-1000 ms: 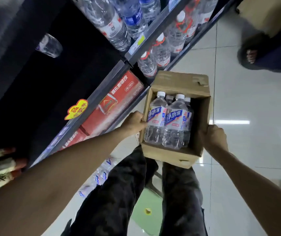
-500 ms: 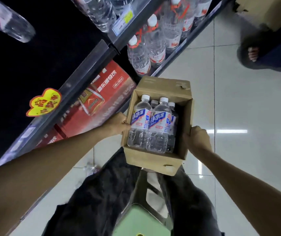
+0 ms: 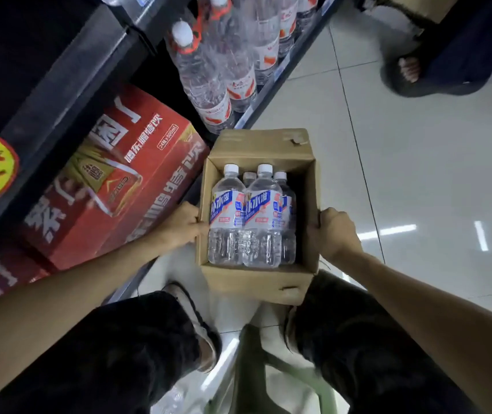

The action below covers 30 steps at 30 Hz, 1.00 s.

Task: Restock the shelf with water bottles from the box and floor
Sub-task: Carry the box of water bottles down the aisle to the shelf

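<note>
Cardboard box (image 3: 256, 280) at frame centre, held above the tiled floor (image 3: 388, 162). Left hand (image 3: 180, 227) grips its left wall, right hand (image 3: 335, 234) grips its right wall, fingers curled over the rims. Four small water bottles (image 3: 261, 219) stand upright inside, white caps up. Shelf (image 3: 68, 94) fills upper left: large bottles (image 3: 209, 82) at top centre, red carton (image 3: 125, 171) just left of box. Another person's sandalled foot (image 3: 408, 70) upper right.

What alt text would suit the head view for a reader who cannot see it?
Two bare hands, left hand and right hand, grip opposite sides of an open cardboard box holding four water bottles, beside a low shelf with a red carton and larger bottles.
</note>
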Motion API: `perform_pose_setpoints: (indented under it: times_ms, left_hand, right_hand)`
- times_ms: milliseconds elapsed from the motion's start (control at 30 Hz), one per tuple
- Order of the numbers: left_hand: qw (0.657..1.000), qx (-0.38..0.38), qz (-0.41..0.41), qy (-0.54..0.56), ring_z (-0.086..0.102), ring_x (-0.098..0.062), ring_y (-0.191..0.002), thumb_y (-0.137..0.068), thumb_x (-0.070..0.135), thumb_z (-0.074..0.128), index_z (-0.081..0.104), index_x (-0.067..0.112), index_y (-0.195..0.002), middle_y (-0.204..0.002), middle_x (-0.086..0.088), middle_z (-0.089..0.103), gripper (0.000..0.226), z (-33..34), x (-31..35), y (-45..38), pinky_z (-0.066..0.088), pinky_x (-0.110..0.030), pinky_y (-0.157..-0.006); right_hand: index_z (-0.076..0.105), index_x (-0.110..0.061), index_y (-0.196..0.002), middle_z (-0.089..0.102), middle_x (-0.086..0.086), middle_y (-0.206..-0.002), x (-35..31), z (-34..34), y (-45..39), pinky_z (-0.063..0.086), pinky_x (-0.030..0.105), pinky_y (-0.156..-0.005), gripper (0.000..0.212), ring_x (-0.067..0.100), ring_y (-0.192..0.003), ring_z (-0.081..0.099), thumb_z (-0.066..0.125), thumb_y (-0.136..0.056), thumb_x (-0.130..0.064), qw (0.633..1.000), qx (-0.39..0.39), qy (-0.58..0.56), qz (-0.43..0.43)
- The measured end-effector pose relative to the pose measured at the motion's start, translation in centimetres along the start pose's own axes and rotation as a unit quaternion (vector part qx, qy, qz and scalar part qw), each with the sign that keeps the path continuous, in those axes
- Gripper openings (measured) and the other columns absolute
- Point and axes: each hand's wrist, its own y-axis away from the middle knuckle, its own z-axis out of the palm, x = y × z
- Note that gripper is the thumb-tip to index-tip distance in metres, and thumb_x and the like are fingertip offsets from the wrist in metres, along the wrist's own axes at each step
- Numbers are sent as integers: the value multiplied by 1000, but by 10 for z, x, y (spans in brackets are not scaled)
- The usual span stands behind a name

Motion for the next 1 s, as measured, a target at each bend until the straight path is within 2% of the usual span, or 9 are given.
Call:
perform_pose_setpoints:
  times_ms: [133,267,367,467,533,633,733,833,1000]
  left_hand:
    - [1000,0,15,-20,60,-14,-59,-87,4,64,63,-10,-92,-65,-3,61,16,7,-14,-6,55,-22,-54]
    - [999,-10,37,-13,69,-27,-75,-86,4,65,64,-14,-95,-84,-21,70,20,6,-22,-13,58,-28,-61]
    - [999,-17,45,-8,69,-22,-77,-85,2,65,65,-14,-96,-91,-22,71,19,4,-28,-17,56,-18,-56]
    - [999,-7,53,-7,64,-8,-62,-85,-1,64,64,-10,-80,-64,-6,68,10,4,-30,-21,55,-18,-55]
    - [998,-2,56,-3,56,1,-46,-85,-3,63,58,3,-64,-44,9,57,21,5,-30,-20,52,-15,-50]
    - [997,23,74,-14,53,-1,-47,-83,1,65,58,2,-64,-47,8,54,21,8,-34,-17,57,-25,-60]
    - [995,36,89,-35,65,-17,-66,-82,3,66,65,-7,-77,-71,-13,68,11,16,-33,-7,60,-40,-75]
    - [992,71,97,-47,65,-16,-64,-82,6,67,64,9,-69,-67,-5,68,14,23,-31,-1,60,-39,-74]
    - [979,128,100,-127,71,-23,-71,-78,21,73,72,6,-81,-74,-10,73,15,23,-30,4,59,-38,-71]
  right_hand:
    - [61,-3,-94,51,8,-79,8,21,4,39,28,-61,16,28,-70,49,49,-92,-14,1000,13,-17,-5]
    - [59,-5,-91,51,8,-79,14,27,4,38,27,-62,14,29,-70,47,51,-90,-16,999,20,-23,-15]
    - [53,-6,-84,52,8,-78,16,30,1,37,26,-58,11,31,-72,49,53,-87,-17,999,19,-19,-39]
    - [48,-8,-84,56,10,-83,17,30,-3,42,29,-59,9,32,-75,55,55,-86,-14,997,24,-18,-64]
    - [50,-7,-86,59,11,-85,16,30,-3,50,32,-60,8,33,-76,60,56,-85,-13,996,31,-23,-78]
    - [50,-9,-86,58,5,-76,19,34,0,48,25,-52,6,25,-65,59,55,-86,-13,995,39,-41,-87]
    - [51,-8,-87,60,9,-83,23,37,7,47,27,-56,5,29,-71,59,54,-86,-13,996,43,-22,-81]
    - [54,-8,-85,62,11,-82,25,41,9,45,25,-55,6,31,-69,59,53,-88,-14,992,67,-1,-103]
    - [54,-11,-77,65,8,-75,25,38,12,46,25,-50,17,22,-58,60,53,-90,-22,989,91,35,-111]
